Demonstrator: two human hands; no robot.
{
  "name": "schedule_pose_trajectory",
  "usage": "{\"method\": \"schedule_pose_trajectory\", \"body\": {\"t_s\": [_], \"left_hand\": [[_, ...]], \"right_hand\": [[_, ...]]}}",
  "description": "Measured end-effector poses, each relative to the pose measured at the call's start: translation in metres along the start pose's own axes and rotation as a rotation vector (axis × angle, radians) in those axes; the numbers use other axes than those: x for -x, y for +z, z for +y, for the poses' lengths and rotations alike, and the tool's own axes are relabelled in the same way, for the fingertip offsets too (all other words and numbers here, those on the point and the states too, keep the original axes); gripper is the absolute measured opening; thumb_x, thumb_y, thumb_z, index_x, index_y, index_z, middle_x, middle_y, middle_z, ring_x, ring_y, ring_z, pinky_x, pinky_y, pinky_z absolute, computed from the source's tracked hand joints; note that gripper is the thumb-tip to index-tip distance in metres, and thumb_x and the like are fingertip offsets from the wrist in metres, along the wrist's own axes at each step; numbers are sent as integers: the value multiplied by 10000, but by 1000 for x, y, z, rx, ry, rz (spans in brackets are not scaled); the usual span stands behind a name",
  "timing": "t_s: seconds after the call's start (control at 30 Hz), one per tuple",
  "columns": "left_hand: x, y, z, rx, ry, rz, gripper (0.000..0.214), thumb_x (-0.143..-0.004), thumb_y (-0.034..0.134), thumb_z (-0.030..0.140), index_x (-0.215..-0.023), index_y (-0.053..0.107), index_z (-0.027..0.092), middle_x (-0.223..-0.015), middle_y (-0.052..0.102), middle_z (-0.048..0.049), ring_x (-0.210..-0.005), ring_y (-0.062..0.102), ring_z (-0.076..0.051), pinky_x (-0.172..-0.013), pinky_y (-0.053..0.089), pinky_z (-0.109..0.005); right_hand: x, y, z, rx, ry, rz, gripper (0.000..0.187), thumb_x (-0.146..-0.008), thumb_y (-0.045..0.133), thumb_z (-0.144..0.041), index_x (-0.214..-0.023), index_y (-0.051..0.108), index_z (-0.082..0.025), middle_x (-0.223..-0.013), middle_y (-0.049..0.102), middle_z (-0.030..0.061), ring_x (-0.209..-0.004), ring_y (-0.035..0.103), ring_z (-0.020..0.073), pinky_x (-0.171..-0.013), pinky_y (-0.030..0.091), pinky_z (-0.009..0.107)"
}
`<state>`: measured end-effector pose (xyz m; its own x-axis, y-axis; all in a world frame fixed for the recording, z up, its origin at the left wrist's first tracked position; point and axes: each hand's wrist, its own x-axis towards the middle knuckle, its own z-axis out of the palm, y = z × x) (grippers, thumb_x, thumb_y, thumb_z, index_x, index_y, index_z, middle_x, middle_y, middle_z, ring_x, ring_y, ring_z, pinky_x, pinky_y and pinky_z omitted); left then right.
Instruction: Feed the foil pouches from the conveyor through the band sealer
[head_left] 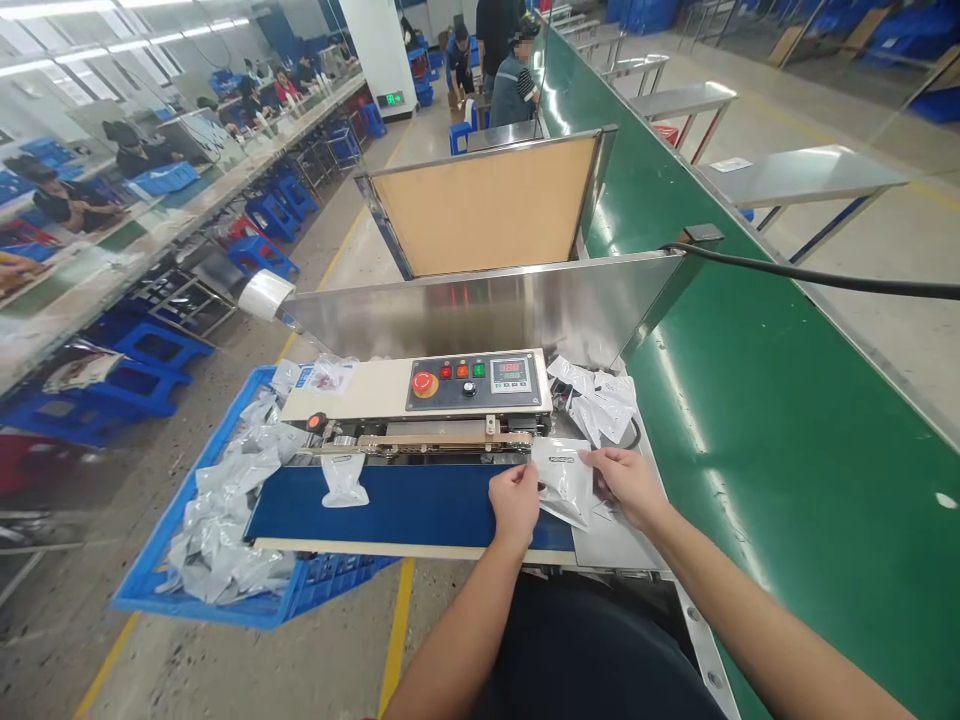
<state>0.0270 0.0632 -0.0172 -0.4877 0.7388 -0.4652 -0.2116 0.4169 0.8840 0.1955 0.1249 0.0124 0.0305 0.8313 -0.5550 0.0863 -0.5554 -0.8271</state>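
Both of my hands grip one small silvery plastic pouch [564,482] at the right end of a band sealing machine [390,385]. My left hand [514,502] pinches its left edge, fingers closed. My right hand [628,482] pinches its right edge. The pouch lies over the end of the blue conveyor belt [420,505], its top near the sealing slot. Another pouch [343,480] rides the belt further left, its top under the sealing rail.
A pile of loose pouches [596,400] lies on the steel tray right of the control panel [474,380]. A blue crate [225,500] full of pouches sits left, below the belt. A green conveyor [757,400] runs along my right. Other people work in the background.
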Motion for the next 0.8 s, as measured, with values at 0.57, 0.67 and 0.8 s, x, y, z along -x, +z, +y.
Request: {"method": "schedule_pose_trajectory", "body": {"t_s": [0.57, 0.67, 0.8], "left_hand": [[50, -106, -6, -348, 751, 233, 327, -1111, 568, 357, -1215, 838, 207, -1186, 846, -126, -1152, 803, -293, -1018, 665, -444], [54, -80, -1, -307, 761, 144, 317, -1119, 553, 326, -1158, 845, 208, -1131, 853, -118, -1080, 821, -275, -964, 684, -407], [49, -31, 7, -264, 805, -21, 313, -1106, 584, 337, -1262, 822, 208, -1244, 835, -129, -1176, 800, -285, -1032, 669, -417]], "right_hand": [[-189, -86, -36, 1067, -445, 320, 240, -950, 640, -349, -997, 822, -201, -1476, 672, 184, -1138, 734, 357, -946, 577, 489], [-166, -93, -36, 955, -655, 425, 200, -958, 620, -369, -922, 735, -209, -1432, 712, 176, -1202, 715, 330, -918, 580, 424], [-80, -76, -30, 686, -876, 332, 260, -973, 656, -466, -837, 610, -249, -1281, 782, 159, -1016, 761, 269, -718, 554, 323]]}}
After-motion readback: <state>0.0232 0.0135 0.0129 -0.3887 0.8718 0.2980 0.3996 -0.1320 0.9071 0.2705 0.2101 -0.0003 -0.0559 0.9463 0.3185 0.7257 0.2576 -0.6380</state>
